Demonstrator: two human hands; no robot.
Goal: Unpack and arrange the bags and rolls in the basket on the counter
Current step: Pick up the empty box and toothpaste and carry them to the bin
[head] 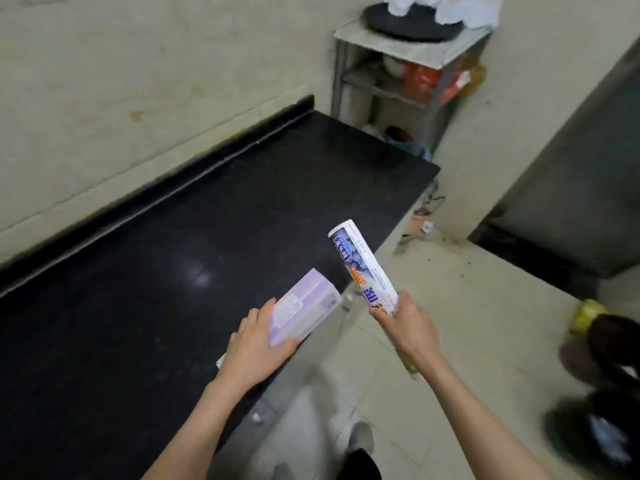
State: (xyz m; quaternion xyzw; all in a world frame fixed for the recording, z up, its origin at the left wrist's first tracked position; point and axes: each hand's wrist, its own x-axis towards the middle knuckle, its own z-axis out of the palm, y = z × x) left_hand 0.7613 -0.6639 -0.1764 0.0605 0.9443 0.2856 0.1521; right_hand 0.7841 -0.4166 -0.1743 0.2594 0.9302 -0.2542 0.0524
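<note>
- Risk 1: pale purple pack [300, 308] sits right at the counter [173, 271] front edge, and I can't tell if it's touching the surface or held just above it. If it gets set down there, part of it overhangs; a nudge from the forearm likely tips it to the floor [450, 323].
- Risk 2: printed roll [363, 268] is held only by its bottom end, long axis leaning toward 11 o'clock, most of its length unsupported and out over the floor, not the counter. A loose pinch lets it pivot or slip; it's a cylinder, so it probably rolls if laid down unblocked.
- Risk 3: frame is motion-blurred at 4 o'clock; dark and yellow items [602, 341] there can't be identified. No basket that I can make out, so drop targets are a guess.
- Left hand [256, 348]: closed around the near end of the pack, thumb on the right side face, fingers wrapped over the left side, forearm coming in from 6 o'clock over the counter edge.
- Right hand [405, 323]: clamped on the roll's lower end, fingers curled round it, wrist cocked up, forearm entering from 5 o'clock.
- Locations: pack at 6 o'clock of the counter, roll just beside it at 3 o'clock, apart. Counter top otherwise bare.
- Judgement: move both further in toward the wall [121, 98] at 10 o'clock before release.
</note>
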